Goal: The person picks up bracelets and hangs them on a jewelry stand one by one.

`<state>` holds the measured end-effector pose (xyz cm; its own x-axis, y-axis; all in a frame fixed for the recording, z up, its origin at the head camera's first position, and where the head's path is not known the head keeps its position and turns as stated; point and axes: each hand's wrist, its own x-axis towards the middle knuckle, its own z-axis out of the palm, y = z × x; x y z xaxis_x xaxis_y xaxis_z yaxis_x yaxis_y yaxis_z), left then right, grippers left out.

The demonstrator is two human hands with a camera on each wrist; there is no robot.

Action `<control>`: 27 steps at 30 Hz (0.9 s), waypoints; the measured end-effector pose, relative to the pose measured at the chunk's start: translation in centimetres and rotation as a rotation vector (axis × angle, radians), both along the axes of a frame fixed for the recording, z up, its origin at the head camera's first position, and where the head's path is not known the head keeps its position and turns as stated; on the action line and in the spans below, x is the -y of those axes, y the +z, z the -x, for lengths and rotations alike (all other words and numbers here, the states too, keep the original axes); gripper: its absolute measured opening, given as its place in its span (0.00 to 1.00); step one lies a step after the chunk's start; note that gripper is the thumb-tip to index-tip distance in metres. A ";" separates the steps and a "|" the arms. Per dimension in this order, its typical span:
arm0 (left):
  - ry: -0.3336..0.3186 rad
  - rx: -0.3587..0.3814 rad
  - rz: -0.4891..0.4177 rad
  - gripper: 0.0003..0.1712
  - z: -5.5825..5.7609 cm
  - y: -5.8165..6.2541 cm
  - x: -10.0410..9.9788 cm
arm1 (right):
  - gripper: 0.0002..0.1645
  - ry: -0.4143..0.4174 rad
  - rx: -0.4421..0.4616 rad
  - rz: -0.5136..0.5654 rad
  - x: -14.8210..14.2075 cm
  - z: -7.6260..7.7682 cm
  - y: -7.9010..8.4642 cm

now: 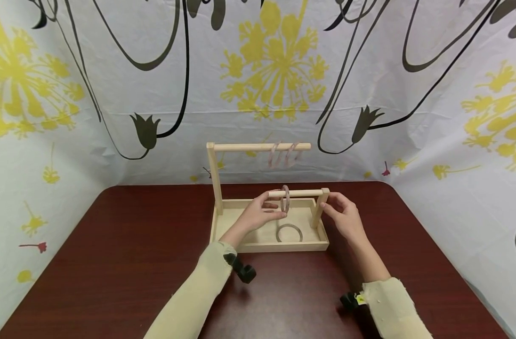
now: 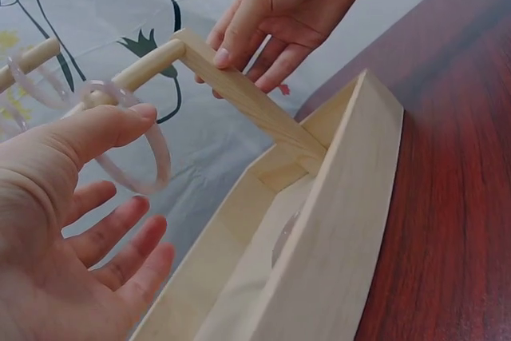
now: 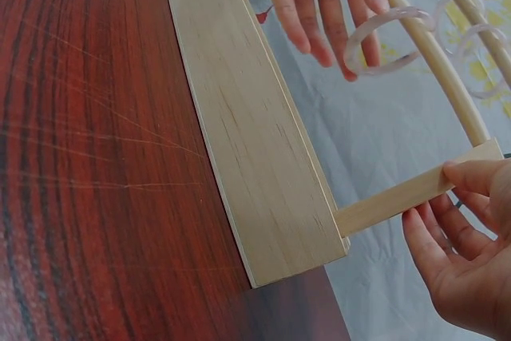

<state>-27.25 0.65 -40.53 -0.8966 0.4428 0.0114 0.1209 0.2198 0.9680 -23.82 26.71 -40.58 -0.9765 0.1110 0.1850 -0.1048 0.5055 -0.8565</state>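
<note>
My left hand (image 1: pixel 258 215) is beside the free end of the shorter wooden rod (image 1: pixel 306 193), its fingers loosely extended. A pale translucent bangle (image 2: pixel 164 157) hangs around that rod, and the left thumb lies against it in the left wrist view. With thumb and fingertips, my right hand (image 1: pixel 348 220) grips the upright post (image 3: pixel 391 203) that carries the rod at the right. Both belong to a light wooden stand with a shallow tray base (image 1: pixel 266 247). Another bangle (image 1: pixel 278 234) lies inside the tray, partly hidden by its wall in the left wrist view.
Behind stands a taller wooden bar (image 1: pixel 245 147) on a left post, with several pale bangles (image 1: pixel 272 157) hanging near its free right end. The stand sits on a dark red wood-grain table (image 1: pixel 156 245). A patterned cloth (image 1: pixel 258 70) hangs around the table's far side.
</note>
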 end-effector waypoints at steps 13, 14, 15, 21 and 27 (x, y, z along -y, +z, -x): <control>-0.051 0.029 0.079 0.36 -0.1 -1.6 0.2 | 0.23 0.018 -0.010 0.024 0.1 -0.3 0.2; -0.058 0.033 0.095 0.36 -0.1 -1.8 0.2 | 0.23 0.019 -0.011 0.026 0.1 -0.3 0.2; -0.071 0.035 0.107 0.35 0.0 -1.9 0.2 | 0.23 0.019 -0.011 0.028 0.1 -0.3 0.2; -0.173 0.019 0.198 0.35 0.1 -2.6 0.1 | 0.23 0.025 -0.012 0.038 0.1 -0.2 0.1; -0.238 -0.060 0.285 0.35 0.1 -2.8 -0.2 | 0.22 0.031 -0.028 0.045 0.1 -0.3 0.1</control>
